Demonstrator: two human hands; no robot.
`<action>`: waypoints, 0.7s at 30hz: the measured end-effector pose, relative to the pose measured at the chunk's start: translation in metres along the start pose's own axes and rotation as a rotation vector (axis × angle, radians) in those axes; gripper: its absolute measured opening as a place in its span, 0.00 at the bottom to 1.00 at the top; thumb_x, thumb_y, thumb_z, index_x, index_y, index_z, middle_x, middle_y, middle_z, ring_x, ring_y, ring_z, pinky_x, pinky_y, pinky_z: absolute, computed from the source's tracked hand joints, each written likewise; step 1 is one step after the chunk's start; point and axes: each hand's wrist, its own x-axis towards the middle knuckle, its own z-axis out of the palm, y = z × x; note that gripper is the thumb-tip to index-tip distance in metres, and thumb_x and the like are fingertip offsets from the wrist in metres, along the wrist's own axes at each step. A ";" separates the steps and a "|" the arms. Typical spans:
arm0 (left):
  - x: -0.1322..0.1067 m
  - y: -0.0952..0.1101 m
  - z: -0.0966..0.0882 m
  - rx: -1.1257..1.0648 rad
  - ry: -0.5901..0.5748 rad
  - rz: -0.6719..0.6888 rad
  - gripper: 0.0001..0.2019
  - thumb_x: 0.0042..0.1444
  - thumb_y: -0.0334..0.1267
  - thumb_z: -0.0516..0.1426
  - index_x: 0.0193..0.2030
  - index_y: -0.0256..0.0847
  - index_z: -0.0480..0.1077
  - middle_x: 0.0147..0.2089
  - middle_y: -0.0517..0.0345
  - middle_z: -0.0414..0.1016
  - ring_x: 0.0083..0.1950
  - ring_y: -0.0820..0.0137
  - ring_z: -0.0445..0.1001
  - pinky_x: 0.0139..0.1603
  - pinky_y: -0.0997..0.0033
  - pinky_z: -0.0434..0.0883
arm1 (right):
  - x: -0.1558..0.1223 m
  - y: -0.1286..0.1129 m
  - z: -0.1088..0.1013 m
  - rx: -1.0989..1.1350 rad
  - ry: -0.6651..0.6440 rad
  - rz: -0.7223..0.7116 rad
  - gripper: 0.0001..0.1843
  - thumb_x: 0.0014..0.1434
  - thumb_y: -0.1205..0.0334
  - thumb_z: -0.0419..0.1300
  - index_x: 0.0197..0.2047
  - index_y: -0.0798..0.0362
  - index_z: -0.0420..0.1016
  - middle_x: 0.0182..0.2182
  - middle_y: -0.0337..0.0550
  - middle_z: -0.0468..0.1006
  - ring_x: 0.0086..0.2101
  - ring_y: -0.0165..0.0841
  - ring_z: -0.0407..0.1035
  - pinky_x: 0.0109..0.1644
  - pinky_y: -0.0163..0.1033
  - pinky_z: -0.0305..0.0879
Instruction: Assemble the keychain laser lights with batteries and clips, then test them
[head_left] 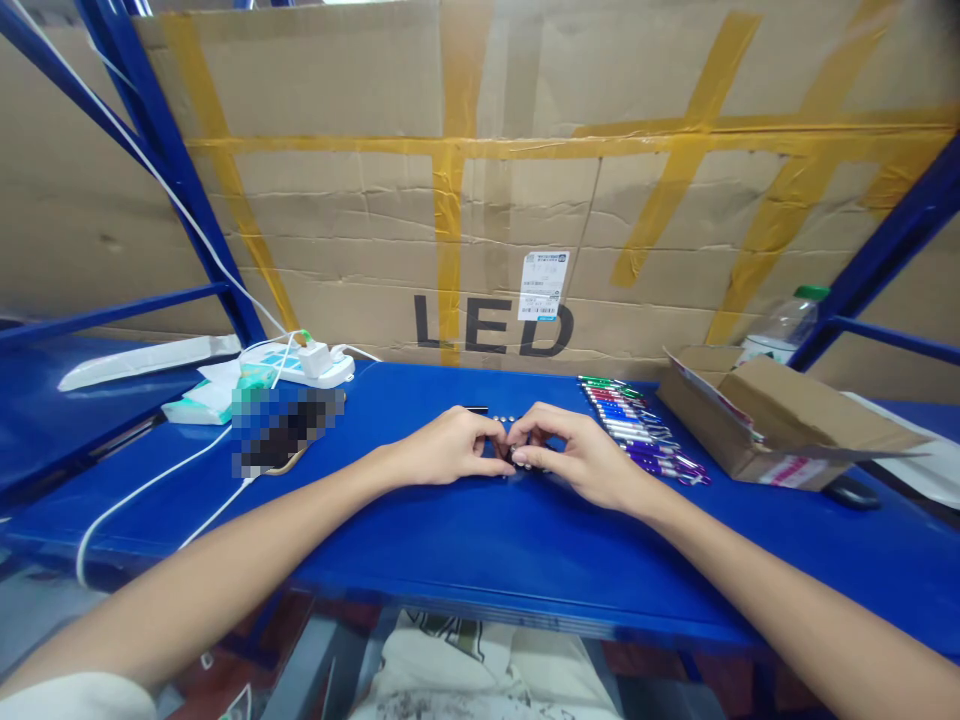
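Observation:
My left hand (456,447) and my right hand (576,452) meet fingertip to fingertip over the middle of the blue table. Curled fingers and thumb close my left hand at its tips, but what lies between them is too small to make out. My right hand is bent in a pinch over a few small shiny round pieces (521,461), partly hidden by its fingers. Just beyond the fingertips lie several more small round pieces (504,419), beside a thin black stick (475,409). To the right, a row of colourful pens (634,425) lies side by side.
At the right stands an open cardboard box (780,425), with a dark mouse-like object (851,492) and a green-capped bottle (784,320) near it. On the left are a phone (289,440), a tissue pack (199,402), a white power strip (330,370) and cables. Large cardboard (360,230) backs the table.

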 end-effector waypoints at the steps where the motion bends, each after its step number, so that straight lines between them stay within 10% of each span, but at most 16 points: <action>1: 0.000 0.000 0.000 -0.002 -0.002 -0.004 0.16 0.62 0.51 0.67 0.37 0.38 0.80 0.29 0.64 0.74 0.29 0.74 0.68 0.34 0.73 0.61 | 0.000 0.000 0.000 0.019 -0.002 0.013 0.05 0.68 0.57 0.68 0.44 0.49 0.82 0.41 0.43 0.81 0.38 0.35 0.74 0.46 0.42 0.71; 21: -0.001 0.002 0.002 -0.059 -0.013 -0.036 0.17 0.61 0.51 0.68 0.37 0.37 0.78 0.29 0.64 0.74 0.29 0.74 0.67 0.33 0.74 0.60 | 0.002 -0.001 0.001 0.116 -0.013 0.078 0.06 0.64 0.58 0.70 0.42 0.50 0.83 0.40 0.42 0.81 0.36 0.34 0.72 0.43 0.41 0.70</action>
